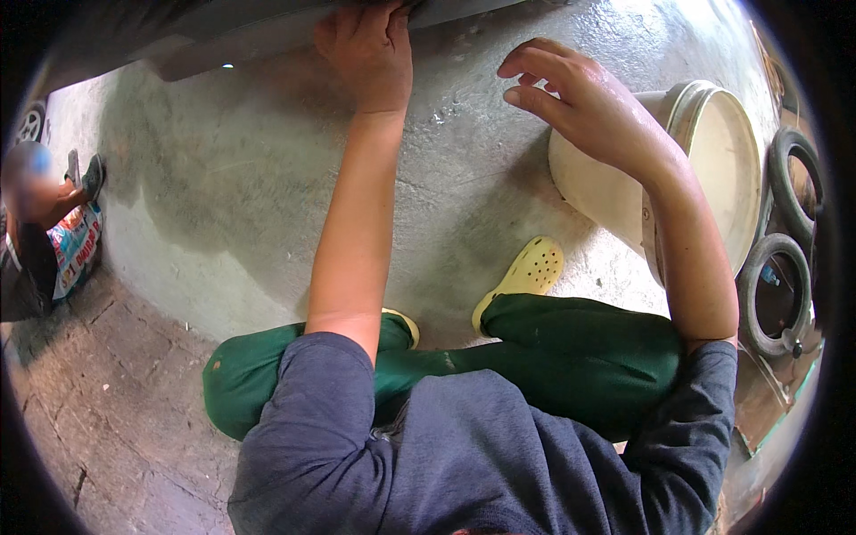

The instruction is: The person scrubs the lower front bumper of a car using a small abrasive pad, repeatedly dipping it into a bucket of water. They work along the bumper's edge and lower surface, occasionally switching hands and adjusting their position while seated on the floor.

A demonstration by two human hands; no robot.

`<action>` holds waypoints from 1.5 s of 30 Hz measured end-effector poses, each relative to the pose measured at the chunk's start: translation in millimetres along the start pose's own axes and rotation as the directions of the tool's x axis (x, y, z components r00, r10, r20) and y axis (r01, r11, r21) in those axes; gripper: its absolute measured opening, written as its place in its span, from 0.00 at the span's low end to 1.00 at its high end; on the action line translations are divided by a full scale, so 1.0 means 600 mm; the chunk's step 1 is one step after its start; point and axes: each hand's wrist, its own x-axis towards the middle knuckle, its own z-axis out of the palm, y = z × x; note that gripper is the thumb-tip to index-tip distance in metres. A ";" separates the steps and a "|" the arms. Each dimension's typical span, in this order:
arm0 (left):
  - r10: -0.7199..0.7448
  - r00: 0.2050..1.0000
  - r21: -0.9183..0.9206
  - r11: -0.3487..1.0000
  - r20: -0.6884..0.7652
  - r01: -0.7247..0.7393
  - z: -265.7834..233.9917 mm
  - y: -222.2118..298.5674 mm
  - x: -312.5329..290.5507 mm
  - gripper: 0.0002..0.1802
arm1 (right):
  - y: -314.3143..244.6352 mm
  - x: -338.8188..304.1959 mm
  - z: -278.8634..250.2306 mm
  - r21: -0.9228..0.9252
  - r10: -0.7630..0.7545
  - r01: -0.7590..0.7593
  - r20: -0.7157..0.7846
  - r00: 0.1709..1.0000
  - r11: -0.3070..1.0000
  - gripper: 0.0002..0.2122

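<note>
Dark grey panel (223, 46), smooth and wide, crosses the upper left of my view above the floor, and its lower edge runs up against my left hand (367, 58). That hand is bent at the knuckles with the fingers at the panel's edge; their tips are out of sight, so I cannot tell whether they grip it or only press on it. My right hand (575, 96) is raised just to the right of it, clear of the panel, the fingers loosely curled and the thumb well apart from them, with nothing seen between. Its skin looks wet and shiny.

Behind my right forearm is an off-white plastic bucket (615, 201), its round rim showing toward the right. Past it, two black tyres (747, 299) sit close together near the right margin. The grey concrete floor (294, 196) between my arms and the panel glistens in places, and brown paving (116, 401) covers the lower left. I am crouched low in green trousers (580, 348), yellow perforated clogs (533, 267) and a dark grey T-shirt (508, 446). At the far left, well apart from me, is another person (28, 267) in dark shoes (93, 176), near a spoked wheel (30, 125).
</note>
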 end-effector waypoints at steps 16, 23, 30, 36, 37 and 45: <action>-0.062 0.997 -0.031 0.998 0.049 0.063 -0.051 0.084 0.045 0.08 | -0.005 -0.001 0.001 0.019 0.050 -0.050 0.034 0.998 0.999 0.13; -0.211 0.976 -0.198 0.960 -0.047 0.198 -0.017 0.080 -0.012 0.13 | 0.006 0.009 -0.011 -0.004 0.154 -0.154 0.032 0.988 0.988 0.14; -0.266 0.964 -0.233 0.939 -0.026 0.252 -0.017 0.068 -0.009 0.10 | 0.009 0.011 -0.005 0.023 0.206 -0.207 0.040 0.978 0.978 0.12; -0.452 0.892 -0.325 0.842 0.012 0.431 0.004 0.106 0.000 0.06 | 0.010 0.013 0.006 -0.004 0.138 -0.138 0.033 0.990 0.990 0.13; -0.480 0.877 -0.346 0.820 0.018 0.456 0.005 0.106 -0.003 0.06 | 0.005 0.012 0.008 -0.011 0.133 -0.132 0.044 0.990 0.991 0.13; -0.267 0.963 -0.135 0.954 0.023 0.268 -0.020 0.058 -0.017 0.06 | 0.016 0.014 0.000 -0.012 0.168 -0.168 0.047 0.985 0.986 0.13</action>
